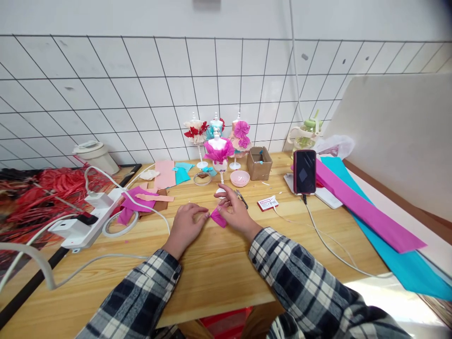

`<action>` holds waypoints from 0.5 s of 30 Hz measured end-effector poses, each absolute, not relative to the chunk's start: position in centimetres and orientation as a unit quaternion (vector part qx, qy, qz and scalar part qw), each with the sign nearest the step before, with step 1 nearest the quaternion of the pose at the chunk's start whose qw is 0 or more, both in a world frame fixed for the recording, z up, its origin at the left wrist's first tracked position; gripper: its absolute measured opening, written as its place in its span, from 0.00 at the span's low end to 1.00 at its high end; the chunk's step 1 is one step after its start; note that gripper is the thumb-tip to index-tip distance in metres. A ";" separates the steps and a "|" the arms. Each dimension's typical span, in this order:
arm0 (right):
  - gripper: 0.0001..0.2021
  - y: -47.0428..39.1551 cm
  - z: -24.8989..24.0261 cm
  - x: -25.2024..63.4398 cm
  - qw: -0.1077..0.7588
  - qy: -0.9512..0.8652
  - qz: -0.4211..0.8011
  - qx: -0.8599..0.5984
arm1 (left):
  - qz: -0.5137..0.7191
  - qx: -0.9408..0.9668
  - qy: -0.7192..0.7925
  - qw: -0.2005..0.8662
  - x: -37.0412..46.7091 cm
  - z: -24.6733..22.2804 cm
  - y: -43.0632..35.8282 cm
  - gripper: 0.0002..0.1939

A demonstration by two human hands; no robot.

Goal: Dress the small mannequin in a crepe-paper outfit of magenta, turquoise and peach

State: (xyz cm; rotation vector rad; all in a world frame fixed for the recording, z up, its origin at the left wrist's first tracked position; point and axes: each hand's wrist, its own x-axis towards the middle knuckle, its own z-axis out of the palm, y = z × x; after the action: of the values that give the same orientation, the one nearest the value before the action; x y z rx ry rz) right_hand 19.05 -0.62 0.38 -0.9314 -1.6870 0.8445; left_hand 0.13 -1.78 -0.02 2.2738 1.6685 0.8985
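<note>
A small piece of magenta crepe paper (219,218) is held just above the wooden table, between my two hands. My left hand (187,227) pinches its left corner between thumb and fingertips. On the other side my right hand (236,211) grips the paper's upper right part with the thumb, the index finger raised. Behind my hands stands a small white mannequin (219,149) wrapped in magenta paper. More little mannequins in cream and red (196,134), blue (215,126) and pink (240,136) stand close behind it.
A pink bowl (239,178) and a cardboard box (259,164) are at the back. A phone (304,172) stands right, near long paper strips (367,207). Left are a power strip (88,221), cables, paper scraps (136,202) and red strands (52,193). Scissors (242,198) lie beyond my right hand.
</note>
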 end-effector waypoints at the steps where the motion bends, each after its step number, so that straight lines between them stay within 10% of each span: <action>1: 0.35 -0.7 0.4 19.0 0.497 -0.701 0.341 -0.381 | 0.274 0.783 0.552 0.082 0.3 0.0 -1.8 0.14; 9: 0.37 -1.1 0.8 19.2 0.500 -0.741 0.274 -0.355 | 0.282 0.769 0.560 0.124 0.5 0.0 -1.9 0.08; 15: 0.29 -1.9 1.7 19.7 0.554 -0.735 0.136 -0.366 | 0.552 0.387 0.499 0.545 0.0 0.0 -1.6 0.09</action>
State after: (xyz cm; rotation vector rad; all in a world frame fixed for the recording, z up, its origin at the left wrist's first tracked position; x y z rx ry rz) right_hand 19.72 -1.90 1.69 -0.8646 -1.7368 0.3207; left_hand 0.00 -1.56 0.05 0.9180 1.1827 1.3081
